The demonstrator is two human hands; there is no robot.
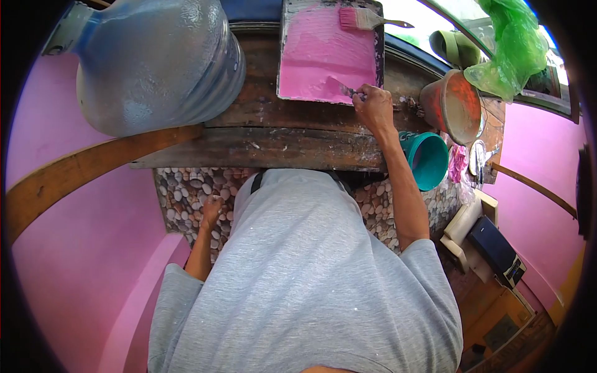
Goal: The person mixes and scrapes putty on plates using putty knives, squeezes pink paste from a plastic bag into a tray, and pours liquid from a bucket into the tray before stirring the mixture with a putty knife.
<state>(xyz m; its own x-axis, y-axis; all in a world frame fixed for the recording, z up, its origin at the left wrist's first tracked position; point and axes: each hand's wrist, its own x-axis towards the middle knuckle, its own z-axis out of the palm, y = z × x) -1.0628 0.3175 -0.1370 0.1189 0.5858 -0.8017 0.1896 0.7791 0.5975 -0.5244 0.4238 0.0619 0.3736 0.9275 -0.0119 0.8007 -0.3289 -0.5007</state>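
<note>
A paint tray [285,74] with a black rim lies on the wooden bench, coated in pink paint. My right hand [375,112] is closed around the handle of a putty knife [341,87], whose blade touches the pink paint near the tray's front edge. Across the tray's far right corner rests a paintbrush [367,20] with pink bristles. My left hand [212,210] hangs low beside my body, its fingers curled, and nothing shows in it.
A big clear water jug [155,68] lies on its side at the left of the bench [261,146]. To the right stand a teal bucket [429,163] and an orange-stained bucket [454,105]. A green plastic bag [513,50] hangs by the window. Pebble-patterned flooring [186,199] is below.
</note>
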